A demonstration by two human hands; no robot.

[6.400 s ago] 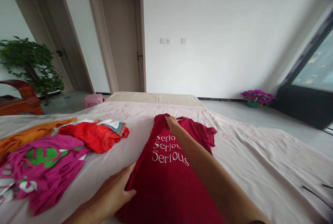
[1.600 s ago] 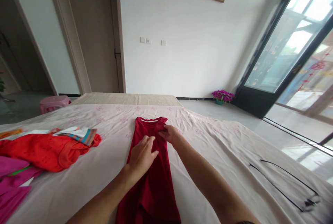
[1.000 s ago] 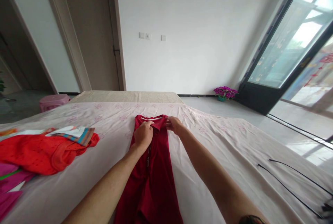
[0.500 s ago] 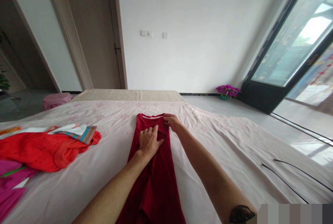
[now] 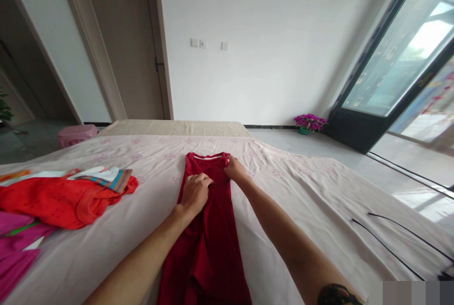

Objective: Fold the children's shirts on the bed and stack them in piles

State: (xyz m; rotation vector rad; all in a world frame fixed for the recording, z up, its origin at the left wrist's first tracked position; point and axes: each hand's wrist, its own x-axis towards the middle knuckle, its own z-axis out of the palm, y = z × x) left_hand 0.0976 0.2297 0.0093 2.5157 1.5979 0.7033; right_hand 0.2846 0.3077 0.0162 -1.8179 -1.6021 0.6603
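A dark red top point(image 5: 216, 229) lies lengthwise on the sheet in front of me, folded into a narrow strip. Its neckline, with a pale band inside, is at the far end. At the right corner of that end, my right hand point(image 5: 236, 170) pinches the edge of the cloth. My left hand point(image 5: 195, 191) rests on the upper left part of the top. Its fingers are bent and pressed together on the fabric, and the thumb is mostly hidden.
The pale flowered sheet point(image 5: 294, 210) spreads beneath everything. Orange-red clothing point(image 5: 67, 201) and magenta clothing point(image 5: 17, 267) are heaped on the left. Thin black cords point(image 5: 386, 243) lie at the right. Beyond are a pink stool point(image 5: 78, 135) and purple flowers point(image 5: 310, 122).
My left hand has shifted slightly left and its fingers have drawn together on the cloth. My right hand stays at the neckline corner, where the red fabric has been smoothed and raised a little.
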